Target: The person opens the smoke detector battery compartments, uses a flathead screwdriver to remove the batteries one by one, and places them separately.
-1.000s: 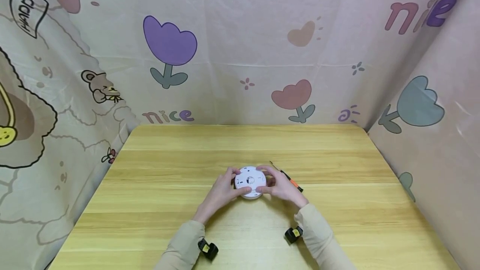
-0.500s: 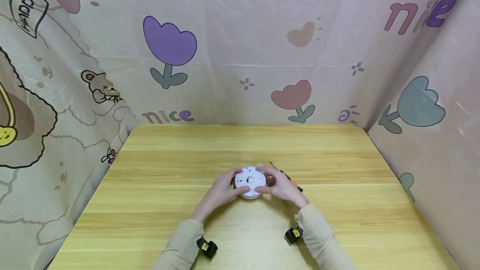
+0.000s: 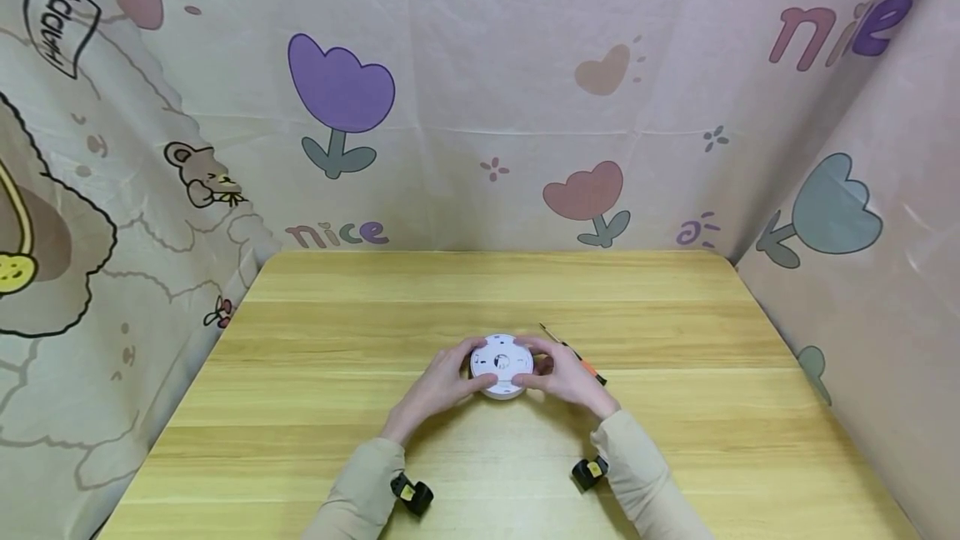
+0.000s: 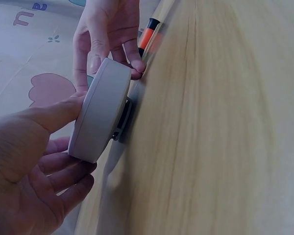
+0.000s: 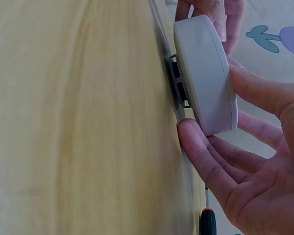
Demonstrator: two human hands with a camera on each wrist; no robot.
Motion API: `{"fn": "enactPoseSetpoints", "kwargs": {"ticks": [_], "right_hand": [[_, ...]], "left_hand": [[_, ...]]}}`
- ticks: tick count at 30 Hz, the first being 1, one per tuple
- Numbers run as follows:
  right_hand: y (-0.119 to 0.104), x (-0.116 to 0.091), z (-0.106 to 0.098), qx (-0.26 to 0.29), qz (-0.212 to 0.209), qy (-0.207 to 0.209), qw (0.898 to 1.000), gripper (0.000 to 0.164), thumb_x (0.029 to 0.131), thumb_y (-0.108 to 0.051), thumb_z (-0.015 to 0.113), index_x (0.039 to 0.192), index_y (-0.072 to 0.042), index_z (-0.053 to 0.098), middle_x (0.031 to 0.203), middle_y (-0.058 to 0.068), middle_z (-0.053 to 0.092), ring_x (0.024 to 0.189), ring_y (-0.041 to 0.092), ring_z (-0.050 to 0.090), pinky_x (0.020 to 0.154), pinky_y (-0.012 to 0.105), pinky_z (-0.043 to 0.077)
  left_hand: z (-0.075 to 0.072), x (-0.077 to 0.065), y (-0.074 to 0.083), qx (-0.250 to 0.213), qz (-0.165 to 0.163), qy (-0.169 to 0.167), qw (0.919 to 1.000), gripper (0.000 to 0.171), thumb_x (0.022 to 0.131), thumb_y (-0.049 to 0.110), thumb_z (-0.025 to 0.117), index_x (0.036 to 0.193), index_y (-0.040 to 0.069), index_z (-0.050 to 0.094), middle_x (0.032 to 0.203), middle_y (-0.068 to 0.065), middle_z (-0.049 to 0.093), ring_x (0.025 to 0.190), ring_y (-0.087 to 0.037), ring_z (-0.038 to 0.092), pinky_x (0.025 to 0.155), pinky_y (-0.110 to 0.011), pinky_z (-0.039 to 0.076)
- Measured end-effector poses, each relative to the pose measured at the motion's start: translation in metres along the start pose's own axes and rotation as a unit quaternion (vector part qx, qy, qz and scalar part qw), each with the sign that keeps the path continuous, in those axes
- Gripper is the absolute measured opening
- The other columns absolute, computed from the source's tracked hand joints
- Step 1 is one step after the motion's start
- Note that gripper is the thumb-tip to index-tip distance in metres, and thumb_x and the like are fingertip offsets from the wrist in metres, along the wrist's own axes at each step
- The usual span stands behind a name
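A round white smoke detector (image 3: 510,350) is held between both hands near the middle of the table, its slotted flat back facing up. My left hand (image 3: 441,380) grips its left side, thumb on the upper face and fingers round the rim. On the opposite side my right hand (image 3: 564,375) holds it the same way. The left wrist view shows the pale side wall of the smoke detector (image 4: 99,115). In the right wrist view, a dark vented part (image 5: 178,81) projects from its underside, close above the tabletop; whether it touches cannot be told.
A screwdriver (image 3: 590,367) with an orange and black handle lies just right of the right hand, its tip pointing away. The wooden table (image 3: 360,315) meets a printed curtain (image 3: 465,90) at the back and sides.
The left wrist and thumb have shifted very slightly to the left. Both hands keep their grip, and the smoke detector stays almost in place.
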State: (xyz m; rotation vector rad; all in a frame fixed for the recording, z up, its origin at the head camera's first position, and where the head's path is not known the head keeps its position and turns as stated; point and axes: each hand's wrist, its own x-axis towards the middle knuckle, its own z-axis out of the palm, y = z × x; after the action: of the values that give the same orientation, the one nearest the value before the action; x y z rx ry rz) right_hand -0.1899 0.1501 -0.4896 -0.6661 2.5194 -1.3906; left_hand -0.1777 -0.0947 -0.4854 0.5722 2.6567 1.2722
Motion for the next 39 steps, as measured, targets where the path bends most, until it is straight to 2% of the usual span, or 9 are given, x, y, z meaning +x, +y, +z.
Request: {"fn": "enactPoseSetpoints", "kwargs": {"ticks": [17,21,26,33,39], "right_hand": [[-0.0032,0.0014,0.0012,-0.006,0.006,0.0,1.0,0.062,0.082,-0.02,0.084,0.136,-0.008,0.055,0.117,0.017,0.068,0.09,0.018,0.071,0.079,0.021,0.058],[-0.0022,0.0023,0.0001,-0.01,0.007,-0.002,1.0,0.063,0.08,-0.018,0.086,0.134,-0.008,0.055,0.114,0.017,0.069,0.085,0.016,0.07,0.075,0.021,0.058],[-0.0035,0.003,-0.0009,-0.009,0.013,-0.007,1.0,0.061,0.079,-0.018,0.086,0.131,-0.01,0.055,0.113,0.016,0.068,0.084,0.014,0.068,0.074,0.021,0.058],[-0.0041,0.0059,-0.0034,-0.016,-0.009,-0.02,1.0,0.058,0.079,-0.016,0.086,0.126,-0.006,0.054,0.109,0.018,0.067,0.083,0.015,0.068,0.072,0.021,0.058],[-0.0058,0.0079,-0.006,-0.017,0.008,-0.033,0.999,0.057,0.077,-0.017,0.087,0.123,-0.009,0.053,0.111,0.018,0.065,0.078,0.011,0.065,0.069,0.021,0.056]], "left_hand": [[-0.0045,0.003,0.004,-0.01,-0.006,-0.016,0.9998,0.064,0.088,0.032,0.078,0.138,0.003,0.052,0.14,-0.021,0.06,0.128,-0.034,0.058,0.112,-0.053,0.046],[-0.0047,0.0035,0.0049,0.005,-0.005,-0.025,0.9997,0.064,0.088,0.033,0.077,0.139,0.002,0.051,0.138,-0.02,0.061,0.124,-0.032,0.06,0.109,-0.051,0.049],[-0.0064,0.0043,0.0065,0.015,-0.009,-0.032,0.9993,0.065,0.088,0.033,0.077,0.14,0.004,0.05,0.139,-0.02,0.06,0.126,-0.034,0.059,0.11,-0.053,0.048],[-0.0081,0.0069,0.0057,0.006,-0.004,-0.039,0.9992,0.061,0.087,0.032,0.078,0.135,0.005,0.053,0.135,-0.018,0.062,0.122,-0.032,0.06,0.108,-0.052,0.049],[-0.0074,0.0084,0.0058,0.002,-0.003,-0.043,0.9991,0.06,0.085,0.03,0.08,0.132,0.006,0.053,0.134,-0.016,0.063,0.121,-0.028,0.061,0.108,-0.049,0.05]]}}
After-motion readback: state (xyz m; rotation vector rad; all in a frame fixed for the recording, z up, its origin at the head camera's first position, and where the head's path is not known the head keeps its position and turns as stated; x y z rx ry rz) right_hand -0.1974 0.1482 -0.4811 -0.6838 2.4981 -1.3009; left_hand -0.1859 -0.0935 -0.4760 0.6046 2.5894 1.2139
